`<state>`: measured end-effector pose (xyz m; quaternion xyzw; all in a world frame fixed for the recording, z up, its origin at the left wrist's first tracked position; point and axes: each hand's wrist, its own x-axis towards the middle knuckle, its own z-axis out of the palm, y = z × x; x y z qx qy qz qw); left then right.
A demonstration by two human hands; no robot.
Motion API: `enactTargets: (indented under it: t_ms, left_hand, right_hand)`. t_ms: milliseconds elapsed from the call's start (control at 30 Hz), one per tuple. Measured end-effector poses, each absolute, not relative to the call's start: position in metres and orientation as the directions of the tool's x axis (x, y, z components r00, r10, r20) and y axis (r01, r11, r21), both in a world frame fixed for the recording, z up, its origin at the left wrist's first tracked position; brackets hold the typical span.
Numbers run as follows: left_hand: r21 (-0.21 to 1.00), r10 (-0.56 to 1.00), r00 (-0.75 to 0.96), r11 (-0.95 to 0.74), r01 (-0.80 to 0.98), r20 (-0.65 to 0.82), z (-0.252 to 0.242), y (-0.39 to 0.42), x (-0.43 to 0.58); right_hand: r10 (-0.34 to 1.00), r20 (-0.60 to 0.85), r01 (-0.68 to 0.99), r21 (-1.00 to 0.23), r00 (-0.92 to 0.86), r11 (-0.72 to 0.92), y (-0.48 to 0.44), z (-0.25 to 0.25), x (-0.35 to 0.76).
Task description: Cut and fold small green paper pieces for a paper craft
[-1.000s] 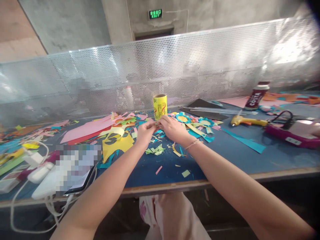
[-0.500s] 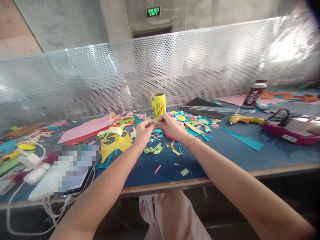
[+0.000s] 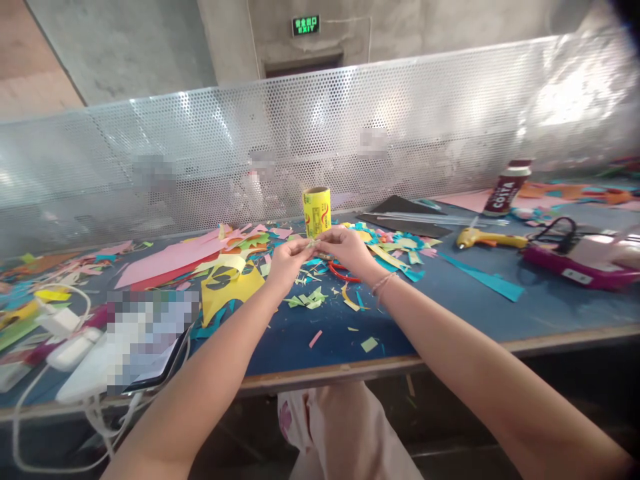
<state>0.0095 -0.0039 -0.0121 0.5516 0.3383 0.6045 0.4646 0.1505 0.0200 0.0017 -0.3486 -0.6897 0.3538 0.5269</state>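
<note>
My left hand (image 3: 287,261) and my right hand (image 3: 349,248) meet at the fingertips over the middle of the table. Between them they pinch a small pale green scrap of paper (image 3: 311,243), mostly hidden by the fingers. Just behind the fingertips stands a yellow tape roll (image 3: 317,208) on its end. Red scissor-like handles (image 3: 344,272) lie under my right hand, partly covered. Pale green paper clippings (image 3: 307,299) are scattered on the table nearer to me. Left of my left hand is a yellow paper sheet with cut-outs (image 3: 231,293).
A yellow glue gun (image 3: 493,239), a purple power strip (image 3: 580,267) and a dark red bottle (image 3: 507,189) stand to the right. On the left lie a tablet-like device (image 3: 155,353), white cables and pink paper (image 3: 170,257). A perforated metal panel (image 3: 210,153) rises behind the table.
My right hand has shifted slightly, and more of the red handles now shows. Both hands keep their pinch on the small paper.
</note>
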Motion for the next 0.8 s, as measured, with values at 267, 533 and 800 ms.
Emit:
enactTargets:
  t_ms: [267, 533, 800]
  left_hand:
    - [0.905, 0.95, -0.019, -0.304, -0.296, 0.313, -0.008, -0.006, 0.01]
    - [0.895, 0.941, -0.026, -0.329, -0.301, 0.337, -0.013, -0.003, 0.011]
    - [0.9, 0.921, -0.025, -0.385, -0.204, 0.388, -0.011, -0.005, 0.011]
  right_hand:
    - [0.777, 0.527, -0.092, -0.843, -0.343, 0.531, 0.021, 0.0, 0.151]
    - [0.808, 0.523, -0.077, -0.848, -0.272, 0.524, 0.024, -0.006, 0.148]
    - [0.824, 0.517, -0.018, -0.849, -0.234, 0.528, 0.014, -0.001, 0.145]
